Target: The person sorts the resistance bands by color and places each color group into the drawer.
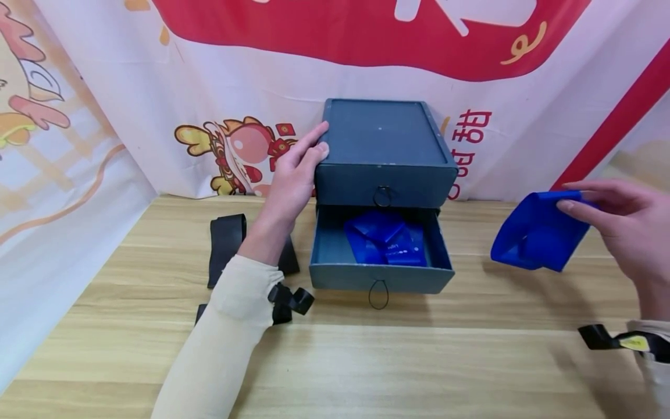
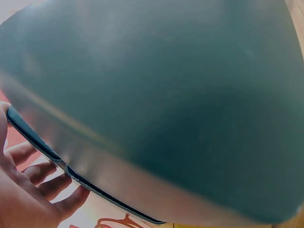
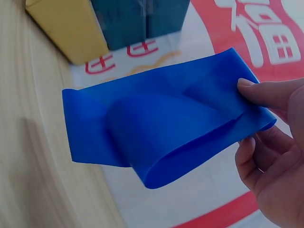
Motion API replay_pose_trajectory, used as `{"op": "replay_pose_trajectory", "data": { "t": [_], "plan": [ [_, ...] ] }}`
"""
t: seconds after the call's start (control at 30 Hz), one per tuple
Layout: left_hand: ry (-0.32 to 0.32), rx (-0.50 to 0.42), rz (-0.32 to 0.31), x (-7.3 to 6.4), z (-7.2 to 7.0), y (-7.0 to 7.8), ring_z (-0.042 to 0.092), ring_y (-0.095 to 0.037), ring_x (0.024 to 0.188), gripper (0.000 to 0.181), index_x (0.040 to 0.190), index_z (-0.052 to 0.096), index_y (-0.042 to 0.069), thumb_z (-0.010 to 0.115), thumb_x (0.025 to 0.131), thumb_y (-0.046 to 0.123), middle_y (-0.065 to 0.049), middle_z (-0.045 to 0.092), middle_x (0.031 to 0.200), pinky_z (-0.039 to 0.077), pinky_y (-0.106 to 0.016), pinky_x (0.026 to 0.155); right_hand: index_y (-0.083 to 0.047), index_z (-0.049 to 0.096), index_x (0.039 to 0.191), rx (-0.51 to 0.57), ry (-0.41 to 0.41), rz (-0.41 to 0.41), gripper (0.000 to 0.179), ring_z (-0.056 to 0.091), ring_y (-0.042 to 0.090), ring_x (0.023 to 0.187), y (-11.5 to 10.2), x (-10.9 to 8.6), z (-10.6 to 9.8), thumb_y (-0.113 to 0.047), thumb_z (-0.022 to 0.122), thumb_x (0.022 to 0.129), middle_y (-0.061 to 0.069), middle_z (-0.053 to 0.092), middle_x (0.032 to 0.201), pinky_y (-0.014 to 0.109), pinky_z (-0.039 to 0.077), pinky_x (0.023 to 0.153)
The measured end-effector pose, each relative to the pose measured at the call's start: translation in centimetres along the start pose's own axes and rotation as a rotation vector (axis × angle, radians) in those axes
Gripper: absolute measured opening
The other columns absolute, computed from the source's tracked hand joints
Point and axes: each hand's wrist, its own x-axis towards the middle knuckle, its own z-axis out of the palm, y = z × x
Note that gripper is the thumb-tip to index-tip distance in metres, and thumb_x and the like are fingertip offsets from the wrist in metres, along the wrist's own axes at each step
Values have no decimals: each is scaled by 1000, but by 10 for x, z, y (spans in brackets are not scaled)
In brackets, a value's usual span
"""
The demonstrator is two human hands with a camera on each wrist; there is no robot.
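A dark blue-green two-drawer box (image 1: 384, 134) stands on the table against the cloth, its lower drawer (image 1: 381, 278) pulled out. Inside that drawer lies a folded blue elastic band (image 1: 384, 235) with white print. My left hand (image 1: 298, 174) touches the box's upper left side; in the left wrist view, the fingers of the hand (image 2: 35, 187) lie along the box's edge. Off to the right, my right hand (image 1: 623, 218) holds another folded blue elastic band (image 1: 544, 233) above the table. The right wrist view shows thumb and fingers pinching one end of this band (image 3: 161, 123), which hangs looped over itself.
Black folded bands (image 1: 226, 247) lie on the wooden table (image 1: 398, 366) left of the box, partly hidden by my left arm. The upper drawer (image 1: 384, 186) is closed, with a ring pull. Behind the box hangs a printed white and red cloth (image 1: 293, 64).
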Motion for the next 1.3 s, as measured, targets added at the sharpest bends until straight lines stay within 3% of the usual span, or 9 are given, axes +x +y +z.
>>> {"op": "replay_pose_trajectory", "data": {
  "t": [0.3,0.5,0.67,1.0,1.3],
  "plan": [
    [4,-3,-9,-1,1,0,38,-13,156,47,157,52,38,51,110,39,14,42,168,37,-48,127,-8,75,130,17,23,-12,32,60,0,91,-21,-7,7,-11,74,98,-25,70,97,1,46,82],
    [-15,-12,-6,0,6,-1,37,-13,157,47,158,51,37,51,111,39,14,41,169,36,-48,128,0,75,125,97,38,-50,30,61,5,83,-32,-11,6,-1,74,95,-17,71,91,5,49,78],
    [-9,-8,-6,-1,7,-1,37,-13,156,47,158,51,38,51,111,39,14,41,169,37,-48,128,-4,75,127,99,49,-48,30,62,4,88,-46,-14,10,-5,75,96,-18,73,99,4,49,83],
    [2,-16,1,0,4,2,37,-12,156,47,157,53,35,52,111,36,13,42,169,35,-48,129,-10,76,128,74,104,-54,34,63,7,95,-92,-13,21,-19,78,96,-14,73,108,9,51,91],
    [2,-3,-1,0,2,2,37,-12,156,46,157,53,36,52,111,37,13,42,169,34,-48,130,-2,75,127,236,80,-150,34,69,16,99,-138,-13,29,-14,78,95,1,76,115,17,57,98]
  ]
}}
